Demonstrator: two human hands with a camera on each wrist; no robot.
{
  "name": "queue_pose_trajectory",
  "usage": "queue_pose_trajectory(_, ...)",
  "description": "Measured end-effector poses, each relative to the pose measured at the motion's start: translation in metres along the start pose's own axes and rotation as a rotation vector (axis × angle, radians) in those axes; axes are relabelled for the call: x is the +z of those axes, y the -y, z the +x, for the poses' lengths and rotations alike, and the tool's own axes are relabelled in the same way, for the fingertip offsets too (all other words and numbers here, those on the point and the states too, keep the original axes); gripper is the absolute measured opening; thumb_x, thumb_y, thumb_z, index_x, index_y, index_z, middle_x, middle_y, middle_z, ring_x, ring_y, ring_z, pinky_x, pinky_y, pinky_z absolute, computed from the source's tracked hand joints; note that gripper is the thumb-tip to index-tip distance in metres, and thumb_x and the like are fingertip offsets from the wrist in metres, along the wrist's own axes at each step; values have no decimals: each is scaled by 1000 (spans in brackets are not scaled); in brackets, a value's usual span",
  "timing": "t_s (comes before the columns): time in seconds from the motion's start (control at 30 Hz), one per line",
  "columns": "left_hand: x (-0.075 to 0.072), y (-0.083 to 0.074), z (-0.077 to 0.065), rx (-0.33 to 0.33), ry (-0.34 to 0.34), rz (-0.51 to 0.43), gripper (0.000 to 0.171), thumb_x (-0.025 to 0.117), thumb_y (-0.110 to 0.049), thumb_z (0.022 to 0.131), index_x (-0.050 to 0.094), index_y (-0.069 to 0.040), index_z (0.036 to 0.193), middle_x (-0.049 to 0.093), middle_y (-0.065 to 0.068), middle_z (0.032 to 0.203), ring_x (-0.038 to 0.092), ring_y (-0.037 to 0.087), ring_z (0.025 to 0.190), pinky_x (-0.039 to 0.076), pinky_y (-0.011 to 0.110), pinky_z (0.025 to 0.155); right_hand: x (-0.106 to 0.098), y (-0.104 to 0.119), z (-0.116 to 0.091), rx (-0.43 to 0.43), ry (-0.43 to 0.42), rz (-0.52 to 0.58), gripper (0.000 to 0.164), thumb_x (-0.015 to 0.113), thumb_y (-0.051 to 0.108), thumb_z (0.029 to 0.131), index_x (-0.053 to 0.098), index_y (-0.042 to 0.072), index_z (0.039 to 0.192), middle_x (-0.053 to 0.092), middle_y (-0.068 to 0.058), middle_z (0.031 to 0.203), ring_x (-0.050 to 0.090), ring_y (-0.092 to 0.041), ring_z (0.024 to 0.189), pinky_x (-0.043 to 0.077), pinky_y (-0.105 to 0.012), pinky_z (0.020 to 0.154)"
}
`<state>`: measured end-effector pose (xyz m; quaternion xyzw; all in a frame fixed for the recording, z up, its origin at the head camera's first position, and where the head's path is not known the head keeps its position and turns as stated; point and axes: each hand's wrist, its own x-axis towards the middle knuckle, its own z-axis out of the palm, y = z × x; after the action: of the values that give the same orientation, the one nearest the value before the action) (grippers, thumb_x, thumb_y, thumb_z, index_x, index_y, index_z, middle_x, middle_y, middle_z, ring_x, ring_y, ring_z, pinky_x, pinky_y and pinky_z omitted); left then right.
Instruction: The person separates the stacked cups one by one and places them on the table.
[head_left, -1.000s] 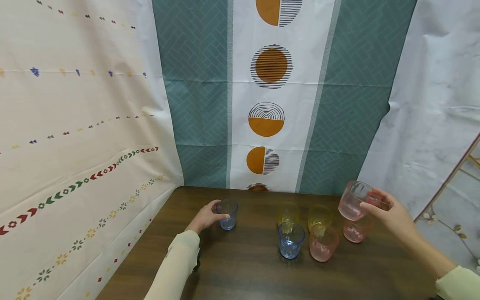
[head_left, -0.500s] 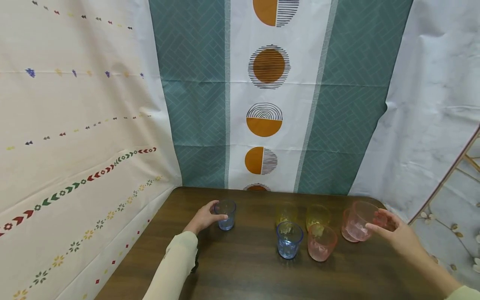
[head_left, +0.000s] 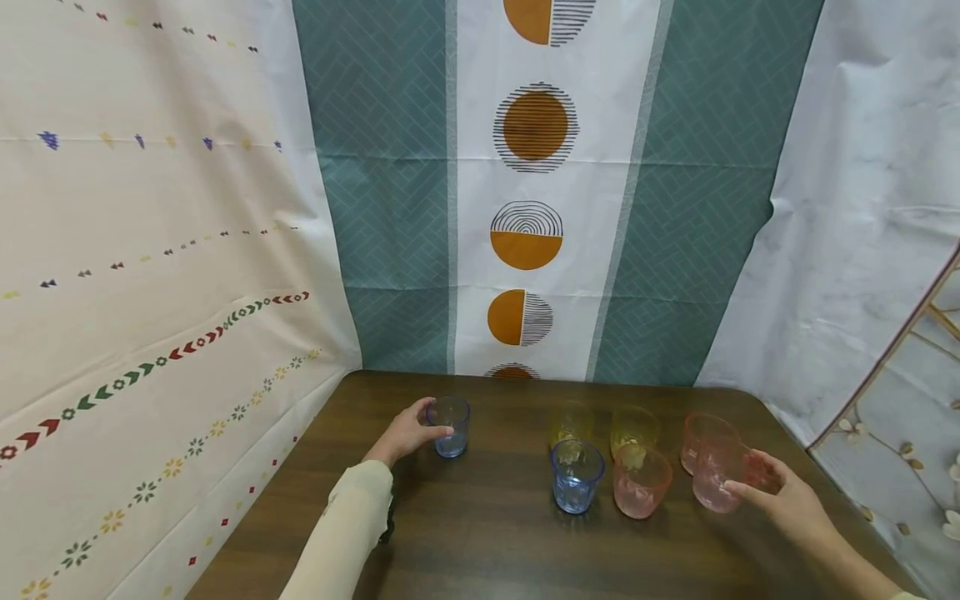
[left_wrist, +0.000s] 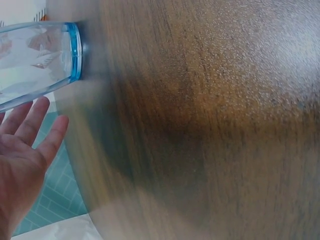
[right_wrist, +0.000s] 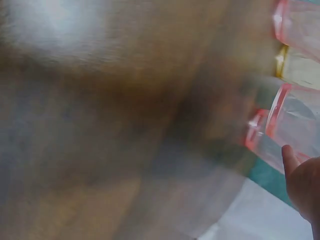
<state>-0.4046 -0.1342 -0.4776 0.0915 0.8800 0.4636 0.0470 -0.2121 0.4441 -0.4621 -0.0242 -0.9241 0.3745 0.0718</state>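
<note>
My left hand (head_left: 410, 432) holds a clear blue glass (head_left: 452, 440) upright on the left of the table, thumb in front and fingers behind. In the left wrist view the blue glass (left_wrist: 40, 60) has its base on the wood, the fingers (left_wrist: 34, 120) beside its wall. On the right, my right hand (head_left: 783, 497) grips a pink glass (head_left: 716, 483) from its right side. Behind that glass stands another pink glass (head_left: 705, 429), partly hidden by it. The right wrist view shows the held pink glass (right_wrist: 297, 120) near the tabletop; whether its base touches I cannot tell.
Between the hands stand a second blue glass (head_left: 576, 492) and a further pink glass (head_left: 639, 496), with two yellow glasses (head_left: 572, 422) (head_left: 632, 427) behind them. Patterned cloth (head_left: 525, 167) hangs along the back edge of the brown wooden table (head_left: 480, 533).
My right hand has lowered the pink glass from above the rear pink glass and brought it towards me, in front of that glass. My left hand stays on the blue glass.
</note>
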Motion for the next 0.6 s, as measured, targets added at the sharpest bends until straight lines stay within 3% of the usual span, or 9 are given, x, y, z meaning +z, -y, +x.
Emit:
queue_pose_trajectory(0.17,0,1,2,0,5,-11,87,82,-44,80,40,-12,149,52,15,142,43,39,136,36,60,107,10,-12,-2,-6,23,14,86,66,34,97,18,-19,146,35,-45,140,38,-62,125,46,-63,92)
queue_pose_trajectory(0.33,0,0,1,3,6,-8,89,82,-44,79,39,-11,150,53,14,142,42,39,136,35,60,108,18,-19,-3,-13,5,13,87,69,35,94,21,-16,146,36,-42,141,41,-59,125,52,-56,89)
queue_pose_trajectory(0.5,1,1,2,8,-3,9,92,85,-41,77,38,-9,150,51,18,143,43,40,134,37,60,107,21,-20,-3,-28,-42,-3,87,73,36,91,27,-14,146,42,-37,141,49,-51,121,56,-29,78)
queue_pose_trajectory(0.6,3,1,3,6,-8,9,91,86,-37,77,39,-10,150,51,18,143,45,39,133,38,58,107,21,-19,-3,-28,-43,-4,88,73,37,91,27,-14,146,42,-37,141,48,-51,121,54,-23,76)
